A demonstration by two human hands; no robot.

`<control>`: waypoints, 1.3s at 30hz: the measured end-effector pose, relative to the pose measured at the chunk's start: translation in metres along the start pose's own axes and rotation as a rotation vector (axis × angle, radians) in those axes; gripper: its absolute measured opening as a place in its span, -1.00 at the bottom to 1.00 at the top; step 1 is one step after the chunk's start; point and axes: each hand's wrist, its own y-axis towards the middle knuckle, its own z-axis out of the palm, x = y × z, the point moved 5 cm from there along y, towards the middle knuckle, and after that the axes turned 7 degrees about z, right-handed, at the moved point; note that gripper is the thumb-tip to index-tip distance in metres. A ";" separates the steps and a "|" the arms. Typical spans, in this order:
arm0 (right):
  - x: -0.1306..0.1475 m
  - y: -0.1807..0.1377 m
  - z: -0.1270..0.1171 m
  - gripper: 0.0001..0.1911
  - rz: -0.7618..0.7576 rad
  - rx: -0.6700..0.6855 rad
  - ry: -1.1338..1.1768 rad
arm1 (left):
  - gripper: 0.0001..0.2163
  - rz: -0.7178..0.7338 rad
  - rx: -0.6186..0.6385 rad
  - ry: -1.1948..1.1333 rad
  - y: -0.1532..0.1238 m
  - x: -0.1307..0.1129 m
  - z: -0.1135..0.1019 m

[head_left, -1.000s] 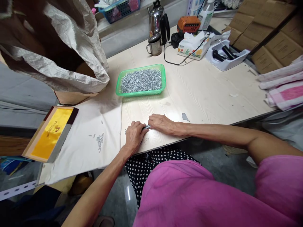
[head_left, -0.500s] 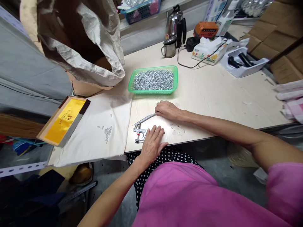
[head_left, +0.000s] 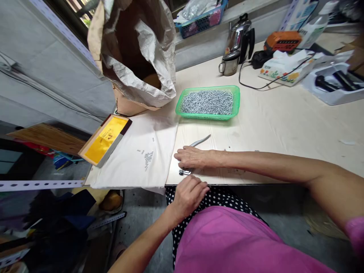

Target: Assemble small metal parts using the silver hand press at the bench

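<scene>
Snap-fastener pliers (head_left: 201,140) lie on the table near its front edge, one grey handle angled up to the right. My right hand (head_left: 196,157) covers the middle of the pliers, fingers curled over them. The jaw end pokes out below those fingers. Just in front, my left hand (head_left: 190,194) is at the table edge with its fingers curled in; whatever is inside them is hidden. To the left, a small pile of metal pins (head_left: 148,158) rests on a white cloth (head_left: 122,167), with a few loose ones beside it.
Beyond my hands stands a green basket (head_left: 179,110) full of small silvery metal pieces. A yellow-lined box (head_left: 105,140) lies at the left, below a large open sack (head_left: 167,91). A metal mug (head_left: 229,66), kettle (head_left: 237,36) and tissue box (head_left: 280,72) stand behind.
My right hand has moved from the upper handle onto the middle of the pliers. My left hand has drawn back off the pliers to the table edge and curled. The view has shifted left.
</scene>
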 end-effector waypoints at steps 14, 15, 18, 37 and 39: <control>-0.111 -0.034 -0.097 -0.91 0.650 -0.711 0.388 | -0.67 -0.849 0.245 0.622 -0.062 0.226 -0.126; -0.124 -0.046 -0.109 -0.91 0.710 -0.736 0.267 | -0.67 -0.825 0.308 0.619 -0.061 0.231 -0.126; -0.144 -0.074 -0.126 -0.77 0.821 -0.715 -0.032 | -0.71 -0.768 0.410 0.599 -0.060 0.240 -0.124; -0.002 -0.081 0.001 -0.79 0.574 -0.035 0.123 | -0.56 -1.180 -0.102 -0.692 -0.013 0.111 -0.040; 0.001 -0.081 0.000 -0.75 0.551 -0.062 0.069 | -0.55 -1.200 -0.113 -0.718 -0.012 0.105 -0.030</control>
